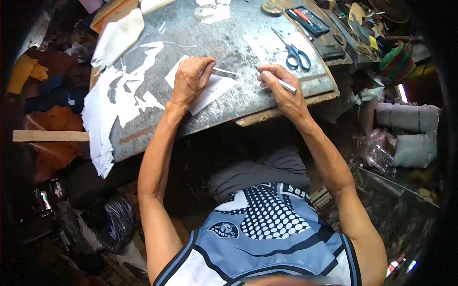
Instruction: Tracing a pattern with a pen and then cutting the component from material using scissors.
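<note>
My left hand (192,80) is closed above a white sheet of paper (215,94) near the table's front edge. A thin white strip (224,71) sticks out from its pinched fingers to the right. To the right of it, my right hand (282,88) grips a slim silver pen-shaped tool (288,86), its back end showing past the hand; its working tip is too small to make out. Just beyond my right hand lie blue-handled scissors (295,56), blades pointing away. A whitish sheet (255,46) lies left of the scissors.
White paper offcuts (107,105) pile along the metal-topped table's (224,33) left side and hang over it. A wooden stick (50,136) juts out at left. A round tin (271,8) and a tool case (309,20) stand at the back. Wrapped bundles (408,118) sit at right.
</note>
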Demonstrator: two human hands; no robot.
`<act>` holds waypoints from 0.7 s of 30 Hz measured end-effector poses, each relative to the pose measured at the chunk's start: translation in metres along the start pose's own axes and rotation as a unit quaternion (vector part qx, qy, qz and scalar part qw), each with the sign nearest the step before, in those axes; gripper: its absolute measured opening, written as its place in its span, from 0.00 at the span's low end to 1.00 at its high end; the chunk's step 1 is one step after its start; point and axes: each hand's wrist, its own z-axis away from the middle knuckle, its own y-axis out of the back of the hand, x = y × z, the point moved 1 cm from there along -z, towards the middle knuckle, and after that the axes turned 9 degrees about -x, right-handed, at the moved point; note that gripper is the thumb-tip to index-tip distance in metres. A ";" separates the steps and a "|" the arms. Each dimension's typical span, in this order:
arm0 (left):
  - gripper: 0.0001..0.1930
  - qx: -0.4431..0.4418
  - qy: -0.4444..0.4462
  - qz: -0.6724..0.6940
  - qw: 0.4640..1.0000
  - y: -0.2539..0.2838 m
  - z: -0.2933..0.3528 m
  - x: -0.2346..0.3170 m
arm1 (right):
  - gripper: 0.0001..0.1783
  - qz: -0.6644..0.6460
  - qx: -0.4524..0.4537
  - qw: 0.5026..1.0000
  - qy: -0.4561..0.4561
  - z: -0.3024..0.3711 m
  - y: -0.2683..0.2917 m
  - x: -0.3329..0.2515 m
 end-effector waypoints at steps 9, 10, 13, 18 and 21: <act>0.14 0.060 0.218 0.375 0.899 0.056 -0.019 -0.002 | 0.20 0.426 -0.085 0.892 0.127 -0.017 -0.020 0.008; 0.14 0.054 0.248 0.439 0.862 0.062 -0.020 -0.002 | 0.20 0.424 -0.085 0.892 0.134 -0.021 -0.021 0.009; 0.13 0.054 0.271 0.462 0.843 0.073 -0.021 0.000 | 0.22 0.482 -0.100 0.865 0.097 -0.033 -0.024 0.014; 0.13 0.073 0.284 0.474 0.830 0.081 -0.017 0.005 | 0.20 0.537 -0.143 0.826 0.095 -0.045 -0.030 0.011; 0.14 0.087 0.282 0.470 0.832 0.085 -0.019 0.006 | 0.19 0.567 -0.161 0.804 0.080 -0.050 -0.030 0.011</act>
